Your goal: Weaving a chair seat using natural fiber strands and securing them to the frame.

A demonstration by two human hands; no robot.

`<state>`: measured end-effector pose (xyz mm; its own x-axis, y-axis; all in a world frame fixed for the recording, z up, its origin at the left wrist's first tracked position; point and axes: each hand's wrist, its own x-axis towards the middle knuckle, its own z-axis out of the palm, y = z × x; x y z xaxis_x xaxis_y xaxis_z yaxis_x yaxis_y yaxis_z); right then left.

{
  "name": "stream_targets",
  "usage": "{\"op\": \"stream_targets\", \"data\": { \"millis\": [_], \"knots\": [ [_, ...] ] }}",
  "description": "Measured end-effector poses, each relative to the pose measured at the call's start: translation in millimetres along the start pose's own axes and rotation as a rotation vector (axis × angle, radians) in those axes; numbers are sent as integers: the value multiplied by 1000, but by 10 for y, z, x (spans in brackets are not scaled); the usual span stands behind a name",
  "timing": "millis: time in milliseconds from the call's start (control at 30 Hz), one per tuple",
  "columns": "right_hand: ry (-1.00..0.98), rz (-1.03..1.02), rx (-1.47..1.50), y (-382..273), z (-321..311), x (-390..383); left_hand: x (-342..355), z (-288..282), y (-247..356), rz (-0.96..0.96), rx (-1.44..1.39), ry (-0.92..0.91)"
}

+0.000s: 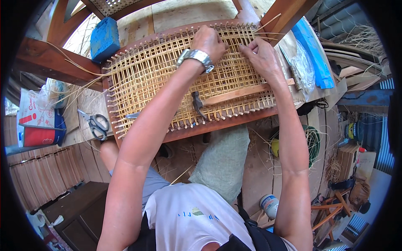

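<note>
My left hand (208, 44), below a wristwatch, is curled at the upper part of a woven cane panel (146, 75) in a wooden frame studded with pegs; its fingertips are hidden. My right hand (261, 56) rests just right of it, fingers bent and thumb on the weave; what they grip is unclear. A hammer (230, 95) with a wooden handle lies across the lower weave, beneath my right wrist. A blade (132, 115) shows partly behind my left forearm. Loose cane strands (81, 67) trail from the panel's upper left and upper right corners.
A blue foam block (104, 39) sits at upper left, scissors (94, 124) and bags (39, 117) at left. A tool with a coiled grip (295, 73) and blue plastic (318, 54) lie at right. A sack (222, 163), cane coil (310, 144) and white tub (268, 205) are below.
</note>
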<state>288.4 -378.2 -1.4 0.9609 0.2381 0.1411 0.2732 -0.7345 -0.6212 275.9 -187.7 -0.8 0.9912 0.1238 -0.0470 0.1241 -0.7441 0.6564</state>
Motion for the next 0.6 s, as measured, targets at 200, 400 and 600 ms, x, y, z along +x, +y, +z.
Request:
{"op": "stream_targets", "data": {
  "millis": [200, 400, 600],
  "knots": [
    [75, 15, -282, -129, 86, 105, -138, -55, 214, -31, -20, -35],
    [117, 102, -320, -149, -85, 161, -192, 128, 92, 148, 44, 268],
    [147, 133, -272, 559, -878, 234, -129, 200, 259, 255, 50, 196]
  ]
}}
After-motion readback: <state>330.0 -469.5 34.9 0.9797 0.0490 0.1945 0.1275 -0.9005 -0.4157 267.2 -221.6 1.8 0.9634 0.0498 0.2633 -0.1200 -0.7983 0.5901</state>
